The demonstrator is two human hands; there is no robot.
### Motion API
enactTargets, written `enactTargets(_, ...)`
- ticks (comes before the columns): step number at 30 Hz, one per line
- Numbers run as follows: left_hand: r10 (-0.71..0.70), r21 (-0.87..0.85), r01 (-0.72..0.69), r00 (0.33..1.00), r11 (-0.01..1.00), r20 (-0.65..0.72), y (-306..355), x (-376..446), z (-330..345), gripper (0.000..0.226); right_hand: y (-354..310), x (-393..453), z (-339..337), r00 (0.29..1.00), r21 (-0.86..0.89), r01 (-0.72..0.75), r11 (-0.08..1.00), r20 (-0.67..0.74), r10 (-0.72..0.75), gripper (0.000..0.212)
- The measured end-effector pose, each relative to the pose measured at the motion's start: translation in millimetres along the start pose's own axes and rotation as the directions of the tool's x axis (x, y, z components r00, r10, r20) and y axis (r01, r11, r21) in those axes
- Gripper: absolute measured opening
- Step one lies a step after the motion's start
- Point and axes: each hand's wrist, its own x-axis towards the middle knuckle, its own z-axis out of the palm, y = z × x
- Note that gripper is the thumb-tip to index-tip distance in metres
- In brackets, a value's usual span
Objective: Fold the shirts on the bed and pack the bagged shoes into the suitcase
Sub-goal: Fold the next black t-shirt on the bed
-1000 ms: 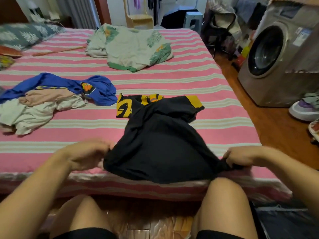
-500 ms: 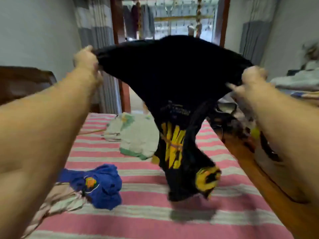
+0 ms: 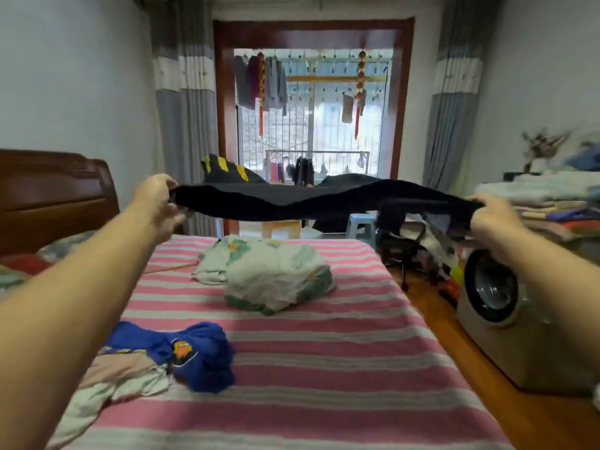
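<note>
One black shirt (image 3: 311, 203) hangs in the air above the far end of the bed (image 3: 324, 352), its long axis running left to right. The left hand (image 3: 156, 203) and right hand (image 3: 490, 216) each pinch one end. Half a second ago it hung downward; now it lies nearly flat. Three garments lie on the bed: a blue shirt (image 3: 198, 355), a pale shirt (image 3: 123, 375) and a leaf-print bundle (image 3: 272, 274).

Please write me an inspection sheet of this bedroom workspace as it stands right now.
Surface: bed with pink striped sheet.
Job's things: black shirt stretched in the air above the bed; blue shirt crumpled on a clothes pile; no suitcase or bagged shoes seen.
Clutter: green-patterned bundle mid-bed.
Grippers: left hand and right hand each grip a shirt edge.
Cables: nothing seen.
Surroundings: washing machine to the right.
</note>
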Motion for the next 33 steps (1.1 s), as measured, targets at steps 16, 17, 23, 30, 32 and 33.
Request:
enactTargets(16,-0.482,0.388,0.65,0.753,0.654,-0.448,-359.5,-233.3,-270.7,0.033,322.8,-313.9,-41.4,0.6,-0.097,-0.785,0.611,0.121,0.79,0.041)
enactTargets(17,-0.436,0.488,0.61,0.79,0.624,-0.431,-359.9,-236.9,-271.7,0.037,321.2,-317.6,-42.3,0.581,0.014,-0.812,0.584,0.119,0.805,0.032)
enactTargets(23,-0.278,0.724,0.45,0.893,0.523,-0.354,-348.0,-236.1,-266.8,0.038,322.5,-314.7,-43.1,0.62,0.207,-0.773,0.599,0.052,0.783,0.025)
enactTargets(30,-0.231,0.98,0.148,0.966,0.13,-0.115,-341.4,-232.5,-283.8,0.029,329.0,-322.2,-55.8,0.818,-0.619,-0.459,0.637,-0.015,0.575,0.021)
enactTargets(32,-0.152,0.992,-0.121,0.982,-0.049,0.112,-348.9,-243.5,-277.4,0.026,325.1,-337.4,-50.5,0.92,-0.866,-0.148,0.478,0.058,0.389,0.013)
enactTargets(33,-0.119,0.957,-0.274,0.958,-0.094,0.262,-356.2,-249.5,-271.3,0.026,328.3,-342.1,-44.7,0.962,-0.891,0.056,0.451,0.17,0.216,0.02)
